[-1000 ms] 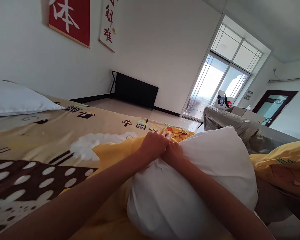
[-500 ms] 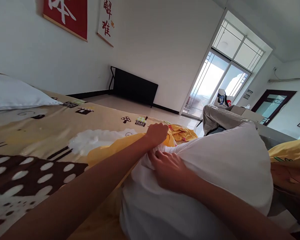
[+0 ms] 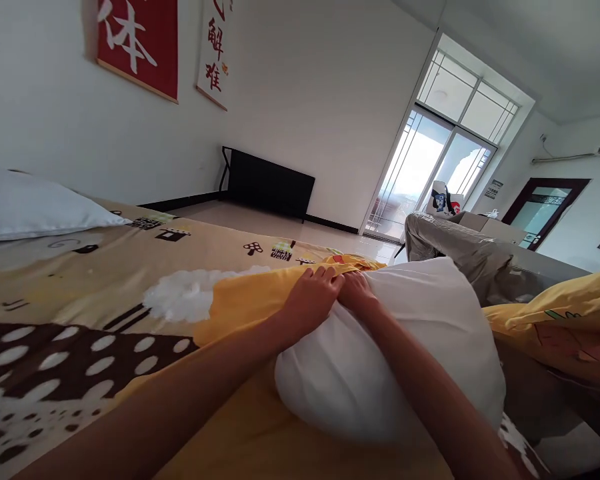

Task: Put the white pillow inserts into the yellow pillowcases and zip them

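A plump white pillow (image 3: 430,320) lies before me, its near end resting on yellow cloth that looks like a pillowcase (image 3: 253,293). My left hand (image 3: 314,295) is closed at the pillowcase's edge, fingers curled over the fabric, beside the pillow's far left side. Right against it, my right hand (image 3: 356,291) is closed where the white pillow meets the yellow cloth. Its fingertips are tucked out of sight, but they seem to hold the pillowcase edge. Beyond both hands, more yellow patterned cloth (image 3: 357,262) lies bunched.
A beige and brown patterned bed cover (image 3: 215,240) spreads underneath. Another white pillow (image 3: 40,207) lies at the left, and a yellow printed pillow (image 3: 570,313) at the right. Behind stand a plastic-covered piece of furniture (image 3: 450,237) and a black folded panel (image 3: 270,183) against the wall.
My right hand has moved forward from the white pillow to beside my left hand. My left fist has loosened and lowered onto the yellow cloth. The pillow's near end has shifted and flattened.
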`<state>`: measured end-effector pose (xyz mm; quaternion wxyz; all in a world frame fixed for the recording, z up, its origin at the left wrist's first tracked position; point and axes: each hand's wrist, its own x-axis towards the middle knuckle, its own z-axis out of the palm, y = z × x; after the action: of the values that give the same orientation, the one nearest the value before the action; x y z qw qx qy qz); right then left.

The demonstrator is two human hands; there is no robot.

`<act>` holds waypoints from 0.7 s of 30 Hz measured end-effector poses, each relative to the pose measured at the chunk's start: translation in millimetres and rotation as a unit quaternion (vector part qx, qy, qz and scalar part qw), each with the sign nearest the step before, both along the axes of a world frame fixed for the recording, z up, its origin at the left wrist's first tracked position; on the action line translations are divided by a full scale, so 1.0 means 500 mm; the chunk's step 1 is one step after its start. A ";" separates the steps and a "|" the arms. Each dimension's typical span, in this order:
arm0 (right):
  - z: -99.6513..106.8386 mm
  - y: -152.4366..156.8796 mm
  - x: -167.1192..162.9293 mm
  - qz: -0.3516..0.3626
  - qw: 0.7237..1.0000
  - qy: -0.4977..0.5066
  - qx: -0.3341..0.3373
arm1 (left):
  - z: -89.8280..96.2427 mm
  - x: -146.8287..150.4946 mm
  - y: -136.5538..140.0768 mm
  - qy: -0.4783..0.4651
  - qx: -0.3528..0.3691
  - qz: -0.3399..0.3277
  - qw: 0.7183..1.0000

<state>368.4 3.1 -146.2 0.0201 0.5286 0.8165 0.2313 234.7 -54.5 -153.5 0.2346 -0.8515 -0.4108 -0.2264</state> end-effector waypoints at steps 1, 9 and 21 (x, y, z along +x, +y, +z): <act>0.004 0.008 0.022 -0.006 1.000 0.018 -0.002 | -0.018 -0.028 0.001 0.027 -0.006 -0.025 0.999; -0.069 -0.218 0.045 0.223 0.968 0.104 0.042 | -0.129 -0.140 0.049 0.031 0.002 -0.071 0.997; -0.125 -0.155 0.101 0.239 0.967 0.088 -0.018 | -0.134 -0.056 -0.072 0.149 0.068 -0.278 0.947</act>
<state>419.0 -74.5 -208.8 -0.0980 0.3355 0.9219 0.1672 206.8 -90.6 -220.4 0.2783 -0.9378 -0.1023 -0.1808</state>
